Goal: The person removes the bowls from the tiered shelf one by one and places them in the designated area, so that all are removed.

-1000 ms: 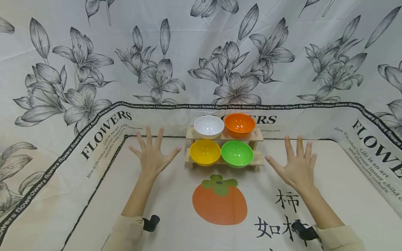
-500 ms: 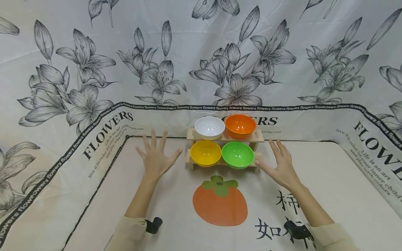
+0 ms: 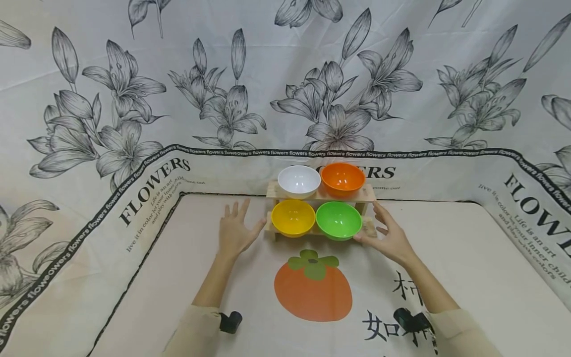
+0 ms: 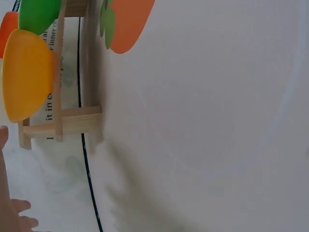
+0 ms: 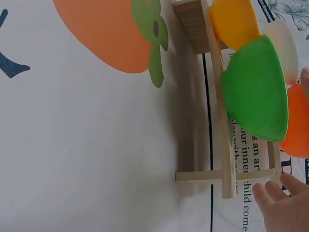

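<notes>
A two-tier wooden rack [image 3: 271, 190] bears a white bowl [image 3: 299, 182] and an orange bowl [image 3: 342, 179] on its upper step. On the lower step sit a yellow bowl [image 3: 292, 218] and a green bowl [image 3: 339, 221]. My left hand [image 3: 235, 235] is left of the rack, fingers extended and thumb toward the yellow bowl, holding nothing. At the rack's right end is my right hand [image 3: 392, 240], loosely bent, its thumb close to the green bowl. In the right wrist view its fingertips [image 5: 263, 193] lie by the rack's end; whether they touch it I cannot tell.
The white cloth [image 3: 178, 267] under the rack has a printed persimmon [image 3: 312, 292] and dark characters [image 3: 379, 325]. Behind stands a flower-patterned fabric backdrop [image 3: 250, 59]. Black wrist devices [image 3: 230, 322] are worn at both sleeves.
Both hands have moved inward toward the rack, the right one reaching its right end. The right hand's spread fingers have drawn closer together. The bowls and rack stay in place.
</notes>
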Demonstrator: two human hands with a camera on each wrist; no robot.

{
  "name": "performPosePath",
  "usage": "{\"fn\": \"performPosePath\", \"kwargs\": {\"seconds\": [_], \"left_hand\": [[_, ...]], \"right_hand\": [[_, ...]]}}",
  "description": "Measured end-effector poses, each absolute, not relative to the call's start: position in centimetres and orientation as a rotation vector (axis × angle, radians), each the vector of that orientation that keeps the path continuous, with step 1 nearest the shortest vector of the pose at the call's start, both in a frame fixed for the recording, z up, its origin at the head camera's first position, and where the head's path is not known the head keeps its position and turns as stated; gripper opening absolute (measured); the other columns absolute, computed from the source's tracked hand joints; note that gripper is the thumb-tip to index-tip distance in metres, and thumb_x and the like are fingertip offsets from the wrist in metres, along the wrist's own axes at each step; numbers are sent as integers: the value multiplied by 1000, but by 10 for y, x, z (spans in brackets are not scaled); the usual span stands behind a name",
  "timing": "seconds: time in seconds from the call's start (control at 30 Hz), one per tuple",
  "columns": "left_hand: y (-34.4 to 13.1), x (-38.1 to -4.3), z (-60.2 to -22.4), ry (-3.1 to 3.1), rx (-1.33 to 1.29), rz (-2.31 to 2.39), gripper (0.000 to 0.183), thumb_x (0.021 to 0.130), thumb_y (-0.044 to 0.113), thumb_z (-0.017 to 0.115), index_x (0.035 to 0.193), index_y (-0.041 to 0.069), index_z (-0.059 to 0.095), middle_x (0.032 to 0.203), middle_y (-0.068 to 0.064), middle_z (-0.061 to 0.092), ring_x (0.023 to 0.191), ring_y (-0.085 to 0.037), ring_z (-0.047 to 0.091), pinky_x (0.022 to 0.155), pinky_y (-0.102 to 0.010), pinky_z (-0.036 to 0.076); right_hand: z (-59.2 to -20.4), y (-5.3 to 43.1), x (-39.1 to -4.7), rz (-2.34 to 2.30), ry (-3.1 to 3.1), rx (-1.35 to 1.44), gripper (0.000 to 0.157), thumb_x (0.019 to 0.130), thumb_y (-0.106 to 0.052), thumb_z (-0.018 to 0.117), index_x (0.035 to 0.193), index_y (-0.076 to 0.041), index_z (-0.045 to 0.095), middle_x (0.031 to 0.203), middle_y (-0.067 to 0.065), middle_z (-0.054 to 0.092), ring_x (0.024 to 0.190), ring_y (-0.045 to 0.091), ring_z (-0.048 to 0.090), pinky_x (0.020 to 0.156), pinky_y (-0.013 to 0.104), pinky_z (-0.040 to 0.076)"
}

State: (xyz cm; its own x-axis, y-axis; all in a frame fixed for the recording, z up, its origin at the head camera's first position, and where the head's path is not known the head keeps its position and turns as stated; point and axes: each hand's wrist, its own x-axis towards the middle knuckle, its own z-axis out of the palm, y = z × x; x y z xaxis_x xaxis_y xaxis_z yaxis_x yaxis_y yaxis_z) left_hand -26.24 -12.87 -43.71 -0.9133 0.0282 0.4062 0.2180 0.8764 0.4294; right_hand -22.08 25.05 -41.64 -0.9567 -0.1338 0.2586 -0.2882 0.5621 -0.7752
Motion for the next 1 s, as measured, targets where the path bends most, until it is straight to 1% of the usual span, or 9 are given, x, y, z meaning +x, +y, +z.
{"fn": "performPosePath", "kwargs": {"seconds": [0.2,0.3,0.4,0.5,0.6,0.67,0.83,0.87,1.0], "left_hand": [[-120,-268,-456,-2589,-336,-958,66,86,41,63,140,8,44,138,-23,46,128,-43,42,102,-60,40],[-116,-271,-463,-2539,-402,-1041,62,86,35,64,137,4,47,131,-21,54,116,-40,54,97,-54,48],[-114,-275,-469,-2486,-449,-1114,57,86,27,66,133,-1,50,124,-23,59,104,-39,62,90,-50,53],[-112,-279,-475,-2465,-479,-1203,52,85,21,66,130,-2,52,122,-25,59,99,-40,64,86,-49,56],[-109,-282,-482,-2436,-495,-1280,49,85,18,66,128,-3,54,121,-25,60,97,-39,65,83,-46,58],[-107,-283,-486,-2421,-494,-1318,48,85,16,67,126,-4,55,119,-25,61,98,-38,65,82,-45,58],[-102,-281,-492,-2401,-434,-1513,50,85,16,70,126,-7,54,124,-24,58,108,-36,61,89,-41,56],[-102,-281,-493,-2390,-411,-1574,51,85,15,71,127,-7,53,126,-25,56,110,-36,59,90,-40,55],[-104,-281,-497,-2348,-329,-1769,52,84,9,70,129,-7,51,129,-26,54,113,-38,57,93,-36,53]], "right_hand": [[-426,246,-227,1505,-2569,381,97,75,-12,78,150,-5,17,152,23,22,132,48,30,102,64,37],[-431,243,-230,1567,-2541,412,95,76,-11,78,150,-5,18,150,25,25,130,48,33,101,63,38],[-436,241,-233,1643,-2513,438,95,77,-11,77,149,-3,16,148,27,25,129,47,36,102,58,41],[-445,241,-237,1669,-2494,460,95,78,-13,77,149,-2,15,149,27,24,127,45,40,102,45,46],[-463,245,-247,1675,-2458,494,98,76,-18,79,150,-8,16,151,21,26,125,39,44,97,27,50],[-465,244,-248,1689,-2447,496,98,76,-17,80,151,-10,17,151,17,27,124,32,47,95,17,48],[-445,230,-236,1750,-2432,505,95,75,-7,78,150,-8,18,150,18,27,122,33,46,93,16,48],[-444,229,-235,1747,-2426,511,94,75,-7,78,150,-7,19,149,19,28,121,37,46,93,17,49],[-446,227,-236,1748,-2415,517,91,75,-7,78,148,-9,24,146,18,34,120,34,48,93,20,50]]}}
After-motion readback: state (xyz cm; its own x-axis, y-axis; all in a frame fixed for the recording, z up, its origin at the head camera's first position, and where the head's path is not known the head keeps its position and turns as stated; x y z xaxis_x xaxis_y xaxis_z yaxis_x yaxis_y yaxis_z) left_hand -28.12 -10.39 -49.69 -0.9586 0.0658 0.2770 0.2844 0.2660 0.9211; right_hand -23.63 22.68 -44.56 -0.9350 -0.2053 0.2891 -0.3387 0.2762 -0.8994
